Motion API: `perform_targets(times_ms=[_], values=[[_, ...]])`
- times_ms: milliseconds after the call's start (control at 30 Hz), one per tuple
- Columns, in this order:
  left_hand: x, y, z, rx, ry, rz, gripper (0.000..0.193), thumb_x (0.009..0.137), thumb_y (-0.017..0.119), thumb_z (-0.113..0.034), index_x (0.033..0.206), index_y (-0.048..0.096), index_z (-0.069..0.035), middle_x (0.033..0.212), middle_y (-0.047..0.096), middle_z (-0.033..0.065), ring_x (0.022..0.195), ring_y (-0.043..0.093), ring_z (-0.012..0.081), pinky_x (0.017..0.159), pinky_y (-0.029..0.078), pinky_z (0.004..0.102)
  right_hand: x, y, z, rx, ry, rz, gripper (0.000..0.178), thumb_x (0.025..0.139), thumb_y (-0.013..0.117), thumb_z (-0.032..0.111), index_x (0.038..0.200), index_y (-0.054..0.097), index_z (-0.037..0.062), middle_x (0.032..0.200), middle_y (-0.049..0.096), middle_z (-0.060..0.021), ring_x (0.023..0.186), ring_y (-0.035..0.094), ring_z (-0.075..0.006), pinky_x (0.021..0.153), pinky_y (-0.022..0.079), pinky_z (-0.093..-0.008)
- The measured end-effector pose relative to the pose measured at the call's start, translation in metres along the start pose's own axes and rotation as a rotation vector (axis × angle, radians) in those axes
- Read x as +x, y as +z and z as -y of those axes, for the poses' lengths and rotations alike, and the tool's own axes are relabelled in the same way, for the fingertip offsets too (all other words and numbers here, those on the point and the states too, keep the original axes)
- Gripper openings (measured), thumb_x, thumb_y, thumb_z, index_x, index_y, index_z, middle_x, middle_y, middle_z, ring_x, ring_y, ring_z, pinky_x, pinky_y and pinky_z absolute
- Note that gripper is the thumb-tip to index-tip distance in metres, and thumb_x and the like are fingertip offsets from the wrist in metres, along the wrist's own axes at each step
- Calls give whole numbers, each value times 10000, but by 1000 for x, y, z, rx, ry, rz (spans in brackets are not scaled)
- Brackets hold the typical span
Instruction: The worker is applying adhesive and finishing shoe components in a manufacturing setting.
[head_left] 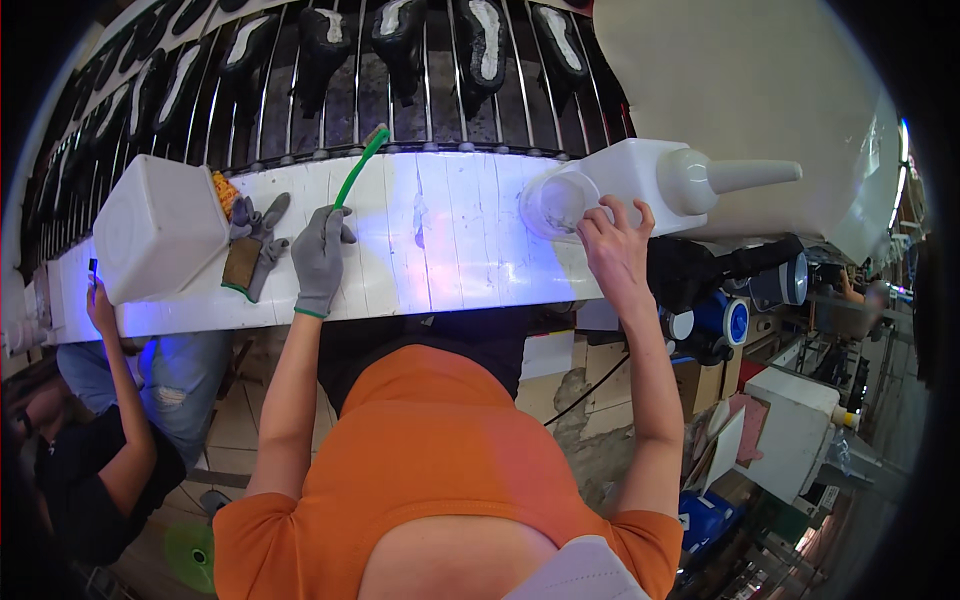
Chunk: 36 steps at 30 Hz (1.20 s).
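My left hand (322,262), in a grey glove, is closed around the handle of a green toothbrush (358,170), whose bristle end points up and away over the table. My bare right hand (616,246) has its fingers curled at the near right rim of a round, translucent plastic cup (556,203). The cup stands on the table; what it contains is hard to make out. Against it is a white plastic bottle (640,172) with a long tapered spout pointing right. Left of my gloved hand lies a pair of used grey gloves (262,240).
Across the white table (450,265) runs a rack of metal rods (345,115) bearing several black shoe uppers (398,35) with white strips. A white plastic container (160,225) stands left. Beyond it a co-worker's hand (100,308) holds a small dark brush. Black cloth (690,275) lies right.
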<state>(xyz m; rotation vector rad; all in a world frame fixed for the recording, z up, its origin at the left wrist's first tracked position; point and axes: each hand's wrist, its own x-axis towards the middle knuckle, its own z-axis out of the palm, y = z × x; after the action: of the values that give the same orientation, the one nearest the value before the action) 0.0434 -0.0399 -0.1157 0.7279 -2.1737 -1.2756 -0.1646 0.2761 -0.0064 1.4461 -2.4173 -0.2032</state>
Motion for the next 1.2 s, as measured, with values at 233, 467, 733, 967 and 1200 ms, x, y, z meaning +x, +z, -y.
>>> perform_targets(times_ms=[233,467,733,967,1200], values=[[0,-1,3,-12,-2,-10,215,974,476,-159,976,638,-18,620,616,51,568,611,111,547,449,251,24,-7,7,-45,-106,188,100,703,579,45,745,670,50,802,626,-79,1000,553,-239,986,314,-534],[-1,0,4,-24,-7,-11,231,979,467,-173,972,639,-20,623,622,52,572,618,119,558,459,254,32,1,-4,4,-192,270,103,710,577,25,749,669,50,803,624,-76,960,548,-243,938,351,-491],[0,-3,4,-7,-10,-3,243,977,465,-200,971,641,-33,631,630,50,574,624,151,567,463,278,32,4,-1,-16,-154,311,136,692,599,30,818,649,39,855,613,-94,970,530,-262,900,356,-458],[0,-5,5,-6,-8,8,234,971,465,-196,972,640,-42,630,628,43,593,629,167,587,467,288,29,9,3,-60,-140,320,65,802,568,81,815,585,20,849,589,-113,961,529,-263,888,346,-474],[0,-6,4,-37,-10,11,227,967,471,-194,972,640,-42,634,632,48,600,637,172,589,473,291,28,13,3,-115,-135,308,84,764,588,77,835,574,34,855,592,-111,940,533,-274,891,354,-464]])
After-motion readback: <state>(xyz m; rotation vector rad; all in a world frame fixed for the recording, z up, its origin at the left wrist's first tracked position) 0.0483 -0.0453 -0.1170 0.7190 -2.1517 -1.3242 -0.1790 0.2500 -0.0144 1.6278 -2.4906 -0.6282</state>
